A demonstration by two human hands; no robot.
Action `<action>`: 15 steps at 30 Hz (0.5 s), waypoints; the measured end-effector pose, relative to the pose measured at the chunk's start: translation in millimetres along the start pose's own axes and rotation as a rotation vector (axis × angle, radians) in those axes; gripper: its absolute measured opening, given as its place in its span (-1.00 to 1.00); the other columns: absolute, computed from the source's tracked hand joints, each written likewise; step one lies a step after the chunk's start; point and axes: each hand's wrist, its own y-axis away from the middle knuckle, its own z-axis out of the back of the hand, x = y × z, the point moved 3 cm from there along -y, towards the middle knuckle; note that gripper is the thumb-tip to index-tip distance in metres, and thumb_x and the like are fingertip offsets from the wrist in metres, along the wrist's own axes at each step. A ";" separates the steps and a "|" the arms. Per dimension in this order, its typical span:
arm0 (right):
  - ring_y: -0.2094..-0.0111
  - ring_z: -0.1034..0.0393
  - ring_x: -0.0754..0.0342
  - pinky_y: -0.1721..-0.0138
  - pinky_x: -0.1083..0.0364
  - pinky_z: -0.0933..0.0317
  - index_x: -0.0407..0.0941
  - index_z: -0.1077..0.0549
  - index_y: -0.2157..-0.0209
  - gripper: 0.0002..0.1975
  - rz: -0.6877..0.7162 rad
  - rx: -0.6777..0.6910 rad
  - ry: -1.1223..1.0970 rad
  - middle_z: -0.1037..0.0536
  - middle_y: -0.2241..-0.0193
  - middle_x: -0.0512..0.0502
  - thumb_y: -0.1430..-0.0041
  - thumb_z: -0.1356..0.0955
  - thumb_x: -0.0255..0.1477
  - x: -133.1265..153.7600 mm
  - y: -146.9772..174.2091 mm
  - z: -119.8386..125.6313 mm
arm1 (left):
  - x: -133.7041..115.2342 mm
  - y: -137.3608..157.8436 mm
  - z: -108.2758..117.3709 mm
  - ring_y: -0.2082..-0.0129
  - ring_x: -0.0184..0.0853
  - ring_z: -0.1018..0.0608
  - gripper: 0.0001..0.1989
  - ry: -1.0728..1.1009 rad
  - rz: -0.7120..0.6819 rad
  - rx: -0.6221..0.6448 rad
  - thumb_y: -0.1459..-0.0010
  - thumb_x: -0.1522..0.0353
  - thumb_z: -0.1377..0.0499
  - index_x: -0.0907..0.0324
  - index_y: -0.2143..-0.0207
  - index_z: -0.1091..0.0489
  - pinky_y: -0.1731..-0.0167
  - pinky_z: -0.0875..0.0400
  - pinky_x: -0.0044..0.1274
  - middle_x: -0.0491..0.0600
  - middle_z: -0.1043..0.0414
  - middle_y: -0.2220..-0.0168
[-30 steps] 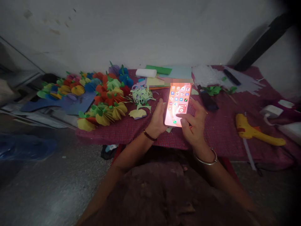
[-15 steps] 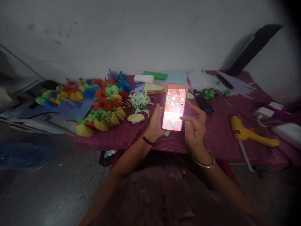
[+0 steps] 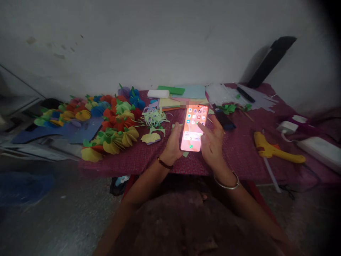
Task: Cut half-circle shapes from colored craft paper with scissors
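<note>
A smartphone with a lit pinkish-orange screen and app icons rests in my left hand, whose fingers wrap its left side. My right hand is at the phone's right edge, index finger stretched over the icons at mid-screen and thumb apart from it; it holds nothing. Left of my hands lie a pale yellow paper piece and a heap of curly paper strips. A yellow glue gun with a glue stick in it lies to the right.
Many colourful folded paper pumpkins crowd the table's left. Coloured paper sheets and a white roll are at the back. Glue sticks, a white charger, a white power strip and a dark upright object stand rightward.
My right index finger has moved up from the lower part of the screen to the icons. The whole view has shifted slightly, and the phone stays in my left hand.
</note>
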 end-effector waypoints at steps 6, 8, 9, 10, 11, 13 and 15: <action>-0.33 -0.13 -0.24 -0.25 -0.38 -0.08 0.04 -0.44 -0.18 -0.57 -0.033 -0.103 -0.082 -0.21 -0.33 -0.16 -0.43 -0.15 -0.21 -0.1 2.1 5.7 | -0.5 1.4 1.2 0.10 -0.15 -0.66 -0.43 -0.020 -0.006 -0.013 -0.40 0.08 0.11 0.29 0.16 -0.56 0.04 -0.49 -0.39 0.14 -0.64 0.19; -0.31 -0.17 -0.22 -0.24 -0.38 -0.10 0.04 -0.46 -0.16 -0.58 -0.030 -0.131 -0.107 -0.26 -0.30 -0.16 -0.43 -0.16 -0.22 0.4 3.0 7.3 | -0.7 1.4 2.3 0.13 -0.17 -0.67 -0.43 -0.027 -0.005 -0.022 -0.39 0.07 0.11 0.28 0.16 -0.55 0.08 -0.51 -0.42 0.11 -0.65 0.21; -0.30 -0.19 -0.21 -0.24 -0.37 -0.11 0.04 -0.46 -0.15 -0.59 -0.028 -0.138 -0.121 -0.28 -0.29 -0.15 -0.43 -0.16 -0.23 0.7 3.3 7.9 | -0.8 1.1 3.0 0.14 -0.18 -0.67 -0.43 -0.028 -0.005 -0.026 -0.40 0.07 0.11 0.28 0.15 -0.55 0.10 -0.51 -0.43 0.11 -0.65 0.22; -0.29 -0.20 -0.21 -0.24 -0.36 -0.12 0.04 -0.47 -0.14 -0.60 -0.027 -0.144 -0.134 -0.30 -0.28 -0.15 -0.43 -0.17 -0.24 1.0 3.6 8.3 | -0.9 0.6 3.6 0.16 -0.18 -0.67 -0.43 -0.026 -0.006 -0.030 -0.40 0.07 0.11 0.28 0.14 -0.55 0.12 -0.52 -0.43 0.10 -0.65 0.22; -0.28 -0.21 -0.20 -0.23 -0.36 -0.13 0.04 -0.48 -0.13 -0.61 -0.025 -0.147 -0.143 -0.31 -0.27 -0.15 -0.42 -0.17 -0.26 1.2 3.8 8.6 | -1.0 0.1 4.2 0.17 -0.18 -0.67 -0.42 -0.021 -0.005 -0.035 -0.40 0.06 0.12 0.28 0.11 -0.54 0.14 -0.52 -0.43 0.11 -0.65 0.22; -0.26 -0.23 -0.19 -0.22 -0.35 -0.14 0.03 -0.50 -0.10 -0.63 -0.023 -0.151 -0.152 -0.32 -0.26 -0.14 -0.42 -0.18 -0.29 1.5 4.3 9.1 | -1.2 -0.8 5.0 0.19 -0.17 -0.68 -0.41 -0.010 0.008 -0.041 -0.39 0.05 0.12 0.29 0.06 -0.53 0.16 -0.53 -0.42 0.12 -0.65 0.21; -0.24 -0.26 -0.19 -0.21 -0.34 -0.15 0.02 -0.52 -0.07 -0.64 -0.020 -0.152 -0.156 -0.35 -0.24 -0.14 -0.42 -0.19 -0.30 1.6 4.8 9.4 | -1.6 -1.5 5.0 0.21 -0.18 -0.68 -0.40 -0.003 0.022 -0.038 -0.39 0.04 0.13 0.30 0.02 -0.51 0.17 -0.54 -0.42 0.12 -0.65 0.22</action>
